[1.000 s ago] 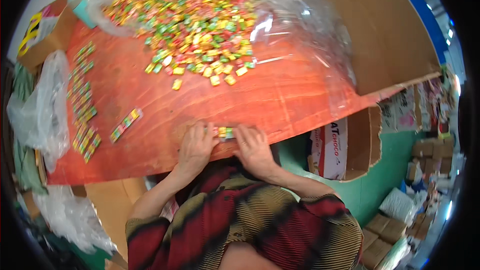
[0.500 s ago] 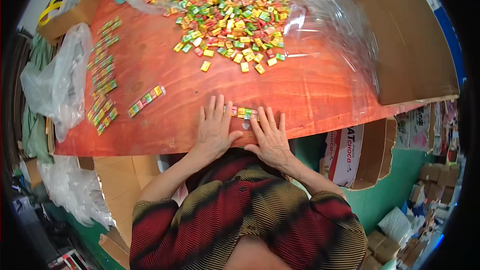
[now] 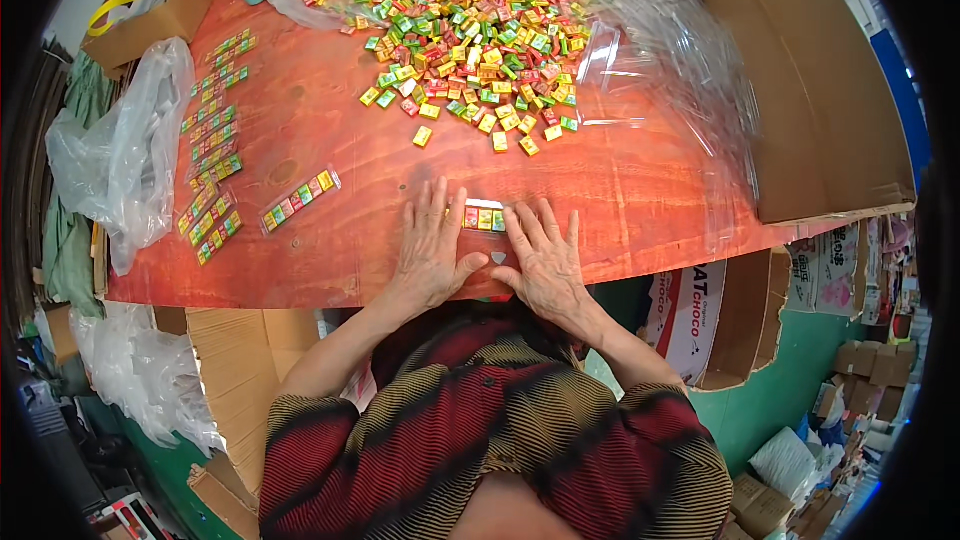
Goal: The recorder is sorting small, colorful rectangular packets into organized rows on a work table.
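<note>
A short row of small yellow, red and green boxes in a clear plastic tray (image 3: 484,219) lies near the table's front edge. My left hand (image 3: 430,252) is flat at its left end, fingers stretched out. On the right end rest the fingers of my right hand (image 3: 548,260), spread and open. Both thumbs point inward, apart, near a small pale piece (image 3: 498,258). My fingers cover the row's two ends. Farther left lies a similar filled tray (image 3: 300,200), slanted on the red wooden table (image 3: 370,165).
A big heap of loose small boxes (image 3: 480,40) covers the far middle. Several filled trays (image 3: 212,135) lie at the left, beside a clear plastic bag (image 3: 130,150). Empty clear trays (image 3: 680,60) pile up at the right against a tall cardboard box (image 3: 810,90).
The view has shifted slightly, so the table's things appear a little to the right. Both hands stay at the tray's ends; more of its clear far edge shows now.
</note>
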Action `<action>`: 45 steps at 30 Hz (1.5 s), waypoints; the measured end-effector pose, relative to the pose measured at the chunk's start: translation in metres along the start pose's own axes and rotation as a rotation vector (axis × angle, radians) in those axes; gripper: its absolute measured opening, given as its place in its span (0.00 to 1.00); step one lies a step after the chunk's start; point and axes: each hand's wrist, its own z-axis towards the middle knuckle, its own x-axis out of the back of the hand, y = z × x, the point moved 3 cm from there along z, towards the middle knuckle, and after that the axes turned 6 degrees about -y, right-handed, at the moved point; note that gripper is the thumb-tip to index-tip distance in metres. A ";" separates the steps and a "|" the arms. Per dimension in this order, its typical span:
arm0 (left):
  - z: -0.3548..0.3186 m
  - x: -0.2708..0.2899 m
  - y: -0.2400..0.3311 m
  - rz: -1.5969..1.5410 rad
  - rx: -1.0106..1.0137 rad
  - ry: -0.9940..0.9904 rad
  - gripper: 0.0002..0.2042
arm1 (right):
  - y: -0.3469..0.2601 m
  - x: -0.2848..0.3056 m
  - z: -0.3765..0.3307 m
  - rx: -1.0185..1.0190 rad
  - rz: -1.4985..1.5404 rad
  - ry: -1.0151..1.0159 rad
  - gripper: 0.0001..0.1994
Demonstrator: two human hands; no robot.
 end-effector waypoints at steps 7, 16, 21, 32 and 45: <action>0.010 0.008 0.003 0.321 -0.042 -0.144 0.42 | 0.000 -0.015 0.012 0.182 -0.062 0.063 0.38; 0.004 0.013 -0.020 -0.347 0.048 0.151 0.29 | -0.002 -0.006 0.016 0.167 0.093 0.101 0.34; 0.005 0.020 -0.029 -0.256 0.042 0.181 0.20 | -0.014 0.012 0.043 0.200 0.257 0.300 0.25; 0.011 0.021 -0.025 -0.109 0.010 0.214 0.15 | -0.017 0.002 0.069 0.266 0.261 0.431 0.15; 0.014 0.019 -0.020 -0.015 0.003 0.238 0.15 | -0.018 -0.006 0.067 0.341 0.122 0.409 0.10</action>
